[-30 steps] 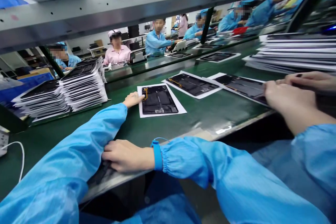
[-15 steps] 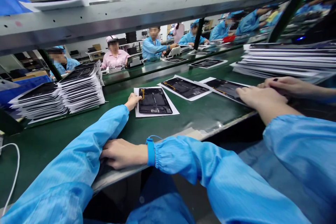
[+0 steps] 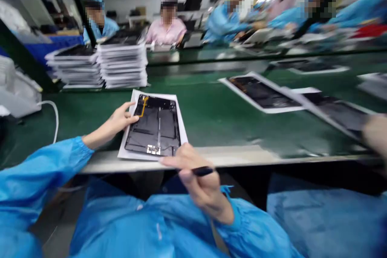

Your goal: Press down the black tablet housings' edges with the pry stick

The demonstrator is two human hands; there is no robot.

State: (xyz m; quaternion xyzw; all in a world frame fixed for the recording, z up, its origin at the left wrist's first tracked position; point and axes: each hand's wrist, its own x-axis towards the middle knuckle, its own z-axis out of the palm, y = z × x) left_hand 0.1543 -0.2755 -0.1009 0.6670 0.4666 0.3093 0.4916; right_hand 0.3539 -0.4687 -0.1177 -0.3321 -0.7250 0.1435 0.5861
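No brand or legible writing shows anywhere in this view; the whole frame is motion-blurred. The green-matted workbench (image 3: 211, 123) runs across my view, with a pale front edge (image 3: 217, 160). Two stacks of dark panels on white sheets (image 3: 122, 64) stand at its far left, and two more sheeted panels (image 3: 263, 93) lie to my right. A co-worker's blurred hand (image 3: 375, 133) sits at the right edge of the view, beside the farther of those sheets.

The item under inspection is a black tablet back panel (image 3: 154, 127) on a white paper sheet (image 3: 183, 123), now drawn to the front of the bench, with its near edge at the bench's pale front edge. An orange flex strip (image 3: 143, 106) runs at its upper left, and a small white label (image 3: 153, 150) sits near its lower edge, too blurred to read.

My left hand (image 3: 116, 120) grips the sheet's left edge, fingers curled around it. My right hand (image 3: 199, 181) is raised off the bench, pinching a black pen (image 3: 202, 171). That pen did not show in the earlier frame, when this hand lay on the bench edge.
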